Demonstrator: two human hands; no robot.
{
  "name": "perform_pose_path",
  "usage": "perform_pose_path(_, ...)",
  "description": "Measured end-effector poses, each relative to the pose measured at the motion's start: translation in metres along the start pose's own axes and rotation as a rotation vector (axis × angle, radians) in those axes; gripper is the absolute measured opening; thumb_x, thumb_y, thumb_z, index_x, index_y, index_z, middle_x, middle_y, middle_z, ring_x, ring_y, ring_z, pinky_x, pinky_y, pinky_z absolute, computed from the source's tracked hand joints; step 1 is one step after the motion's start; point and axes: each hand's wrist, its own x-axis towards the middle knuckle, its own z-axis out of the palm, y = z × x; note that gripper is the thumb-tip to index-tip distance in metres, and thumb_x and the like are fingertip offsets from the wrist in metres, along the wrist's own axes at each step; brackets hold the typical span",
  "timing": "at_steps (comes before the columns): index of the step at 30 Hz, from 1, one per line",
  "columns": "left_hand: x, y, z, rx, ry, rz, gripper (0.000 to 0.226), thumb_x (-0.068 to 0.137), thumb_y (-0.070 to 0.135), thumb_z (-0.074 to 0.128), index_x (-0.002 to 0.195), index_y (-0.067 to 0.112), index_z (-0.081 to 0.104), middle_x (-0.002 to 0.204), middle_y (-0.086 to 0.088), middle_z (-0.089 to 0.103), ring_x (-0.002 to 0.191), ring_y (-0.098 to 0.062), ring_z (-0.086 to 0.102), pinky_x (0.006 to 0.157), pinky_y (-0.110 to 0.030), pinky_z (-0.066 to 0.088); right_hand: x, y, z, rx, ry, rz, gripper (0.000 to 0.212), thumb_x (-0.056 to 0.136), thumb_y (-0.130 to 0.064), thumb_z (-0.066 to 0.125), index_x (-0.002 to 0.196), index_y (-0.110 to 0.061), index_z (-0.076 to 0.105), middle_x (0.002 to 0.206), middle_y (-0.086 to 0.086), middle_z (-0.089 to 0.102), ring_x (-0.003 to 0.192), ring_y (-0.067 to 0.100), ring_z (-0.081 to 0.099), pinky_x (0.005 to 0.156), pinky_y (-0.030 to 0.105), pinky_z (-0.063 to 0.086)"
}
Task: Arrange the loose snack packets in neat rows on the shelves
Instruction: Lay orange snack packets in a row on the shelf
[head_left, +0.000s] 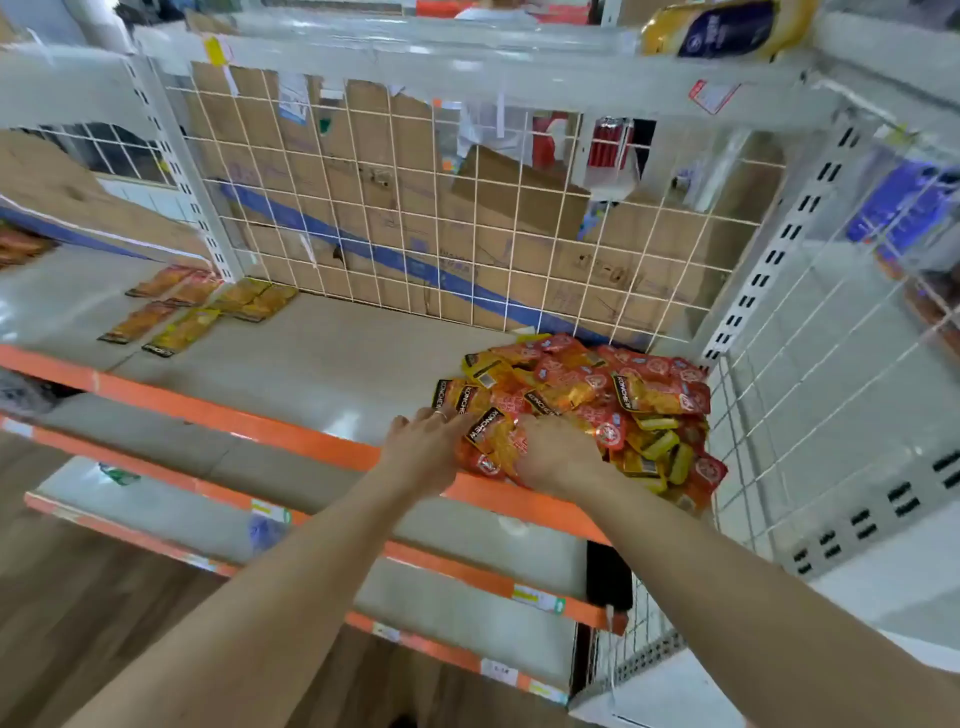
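A heap of loose red, orange and yellow snack packets (597, 405) lies at the right end of the grey shelf (322, 358), against the wire side panel. My left hand (426, 449) rests at the heap's left edge, its straight fingers touching a yellow packet (491, 434). My right hand (558, 457) is on the front of the heap, fingers curled into the packets and gripping some of them. Several packets (202, 309) lie flat in short rows at the shelf's far left.
The shelf has an orange front edge (234, 418), a wire mesh back (415, 218) with cardboard behind it, and a wire side panel (779, 415) at the right. More orange-edged shelves (441, 566) sit below. A yellow and blue bag (727, 26) lies on the shelf above.
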Motion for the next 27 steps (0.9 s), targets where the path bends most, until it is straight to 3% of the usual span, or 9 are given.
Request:
perform_pose_path(2, 0.010, -0.011, 0.004, 0.013, 0.000, -0.002, 0.051, 0.092, 0.015, 0.054, 0.140, 0.030, 0.045, 0.139, 0.001, 0.050, 0.127, -0.024, 0.047, 0.094, -0.041, 0.040, 0.010, -0.004, 0.005, -0.030, 0.025, 0.052, 0.038, 0.087, -0.029, 0.059, 0.121, -0.013, 0.054, 0.122, 0.008, 0.061, 0.112, 0.029, 0.058, 0.081, 0.037, 0.048)
perform_pose_path(4, 0.016, -0.017, 0.013, 0.025, -0.012, 0.035, 0.046, 0.092, 0.018, 0.057, 0.136, 0.028, 0.047, 0.131, 0.000, 0.054, 0.124, -0.024, 0.049, 0.092, -0.039, 0.040, 0.013, -0.007, 0.011, -0.027, 0.032, 0.116, 0.043, 0.086, -0.039, 0.062, 0.119, -0.013, 0.052, 0.119, 0.007, 0.062, 0.110, 0.029, 0.059, 0.076, 0.036, 0.048)
perform_pose_path(7, 0.029, -0.028, 0.017, 0.013, -0.019, 0.140, 0.042, 0.091, 0.036, 0.065, 0.130, 0.026, 0.051, 0.129, 0.001, 0.054, 0.125, -0.022, 0.049, 0.094, -0.038, 0.039, 0.022, -0.015, 0.017, 0.002, -0.014, 0.236, 0.061, 0.086, -0.048, 0.066, 0.131, -0.012, 0.046, 0.130, 0.008, 0.054, 0.124, 0.029, 0.049, 0.085, 0.041, 0.050)
perform_pose_path(12, 0.042, -0.039, 0.015, 0.043, 0.001, 0.262, 0.068, 0.085, 0.048, 0.069, 0.140, 0.022, 0.040, 0.132, -0.002, 0.056, 0.126, -0.024, 0.050, 0.100, -0.039, 0.038, 0.029, -0.025, 0.014, 0.048, -0.007, 0.323, 0.069, 0.084, -0.038, 0.073, 0.136, -0.012, 0.037, 0.145, 0.015, 0.031, 0.139, 0.035, 0.026, 0.100, 0.047, 0.045)
perform_pose_path(14, 0.045, -0.044, 0.015, 0.067, 0.014, 0.304, 0.072, 0.085, 0.052, 0.067, 0.142, 0.020, 0.037, 0.133, -0.003, 0.056, 0.126, -0.024, 0.050, 0.101, -0.039, 0.039, 0.032, -0.026, 0.013, 0.067, 0.005, 0.329, 0.062, 0.084, -0.037, 0.074, 0.129, -0.012, 0.040, 0.139, 0.015, 0.039, 0.134, 0.035, 0.033, 0.096, 0.046, 0.046)
perform_pose_path(17, 0.050, -0.055, 0.016, 0.068, 0.033, 0.413, 0.065, 0.087, 0.055, 0.063, 0.138, 0.020, 0.043, 0.136, -0.001, 0.053, 0.126, -0.022, 0.049, 0.099, -0.038, 0.044, 0.034, -0.023, 0.011, 0.127, -0.015, 0.326, 0.053, 0.083, -0.037, 0.075, 0.119, -0.012, 0.044, 0.115, 0.010, 0.060, 0.107, 0.030, 0.056, 0.077, 0.039, 0.048)
perform_pose_path(21, 0.050, -0.056, 0.010, 0.168, -0.041, 0.583, 0.055, 0.098, 0.051, 0.051, 0.143, 0.022, 0.040, 0.141, -0.005, 0.050, 0.127, -0.026, 0.050, 0.097, -0.040, 0.047, 0.023, -0.013, 0.002, 0.425, -0.031, 0.330, 0.063, 0.079, -0.027, 0.078, 0.130, -0.011, 0.044, 0.119, 0.008, 0.060, 0.100, 0.025, 0.060, 0.085, 0.040, 0.054)
perform_pose_path(24, 0.050, -0.055, 0.006, 0.289, 0.014, 0.746, 0.045, 0.100, 0.043, 0.048, 0.138, 0.019, 0.046, 0.120, -0.009, 0.063, 0.106, -0.029, 0.063, 0.082, -0.037, 0.050, 0.015, -0.004, -0.008, 0.556, 0.042, 0.372, 0.057, 0.079, -0.024, 0.079, 0.127, -0.017, 0.049, 0.117, 0.003, 0.057, 0.095, 0.018, 0.060, 0.078, 0.033, 0.052)
perform_pose_path(27, 0.055, -0.060, 0.006, 0.276, 0.073, 0.821, 0.034, 0.077, 0.028, 0.069, 0.109, 0.020, 0.064, 0.070, 0.002, 0.067, 0.055, -0.020, 0.064, 0.048, -0.026, 0.047, 0.009, 0.007, -0.018, 0.711, 0.136, 0.413, 0.057, 0.076, -0.024, 0.083, 0.122, -0.022, 0.049, 0.112, -0.001, 0.054, 0.094, 0.013, 0.056, 0.078, 0.030, 0.050)
